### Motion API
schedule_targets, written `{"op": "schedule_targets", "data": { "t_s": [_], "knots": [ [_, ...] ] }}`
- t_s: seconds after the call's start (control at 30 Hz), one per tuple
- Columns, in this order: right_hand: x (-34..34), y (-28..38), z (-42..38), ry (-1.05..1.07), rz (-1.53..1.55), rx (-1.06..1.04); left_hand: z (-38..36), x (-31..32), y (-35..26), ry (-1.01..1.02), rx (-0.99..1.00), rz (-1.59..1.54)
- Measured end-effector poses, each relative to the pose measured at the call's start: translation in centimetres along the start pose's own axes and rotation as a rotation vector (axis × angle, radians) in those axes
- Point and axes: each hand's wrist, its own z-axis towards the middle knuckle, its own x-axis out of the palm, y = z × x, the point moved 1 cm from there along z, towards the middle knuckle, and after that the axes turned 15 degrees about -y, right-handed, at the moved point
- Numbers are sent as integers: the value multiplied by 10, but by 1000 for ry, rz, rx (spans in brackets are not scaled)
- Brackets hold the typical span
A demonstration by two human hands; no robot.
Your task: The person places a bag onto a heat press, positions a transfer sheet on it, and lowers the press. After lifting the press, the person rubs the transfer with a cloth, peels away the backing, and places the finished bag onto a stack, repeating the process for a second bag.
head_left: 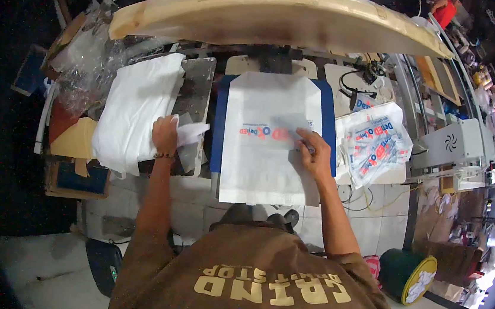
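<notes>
A white fabric bag (257,179) lies flat over a blue-edged board (220,128) in front of me. Red and blue lettering shows on it, with a clear printed film (283,125) across its middle. My right hand (314,154) is at the film's right edge, fingers bent and pinched on it. To the left, my left hand (164,136) is closed round a loose white cloth piece (192,132) that sticks out to its right. It rests against a thick pile of white fabric bags (135,111). What lies inside the left fist is hidden.
Printed film sheets (377,140) are heaped on the right-hand board. A long wrapped panel (279,14) spans the back above the boards. At right stand a grey machine box (454,146) and a green bin (406,274). Crumpled clear plastic (82,73) sits far left.
</notes>
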Motion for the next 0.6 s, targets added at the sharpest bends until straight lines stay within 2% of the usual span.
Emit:
{"op": "schedule_targets", "data": {
  "t_s": [0.07, 0.1, 0.13, 0.2, 0.23, 0.3, 0.37, 0.4, 0.43, 0.47, 0.5, 0.53, 0.6],
  "knots": [
    [-1, 12, 2, 18, 9, -40, -12, -3, 15, 313, -352, 96],
    [-3, 21, 1, 13, 20, -13, -16, -9, 15, 370, -371, 107],
    [-4, 29, 0, 10, 31, 15, -17, -10, 13, 368, -374, 104],
    [-5, 47, -5, 19, 5, 10, -21, -11, 2, 128, -234, 49],
    [-4, 53, -7, 25, -19, 7, -19, -12, -6, 128, -238, 46],
    [2, 48, -15, 4, -47, -22, -10, -15, -27, -66, -260, -102],
    [7, 51, -17, -21, -75, -52, 8, -25, -68, 6, -299, -238],
    [11, 55, -17, -78, -2, 102, 16, -32, -86, 82, -335, -366],
    [13, 57, -17, -134, 71, 257, 22, -40, -99, 81, -335, -368],
    [13, 52, -18, -134, 70, 257, 26, -48, -111, 174, -279, -507],
    [12, 41, -21, -158, 79, 342, 26, -52, -115, 268, -225, -643],
    [13, 33, -22, -178, 91, 424, 16, -45, -100, 265, -230, -638],
    [12, 23, -25, -189, 48, 404, -16, -15, -41, 270, -308, -240]
  ]
}}
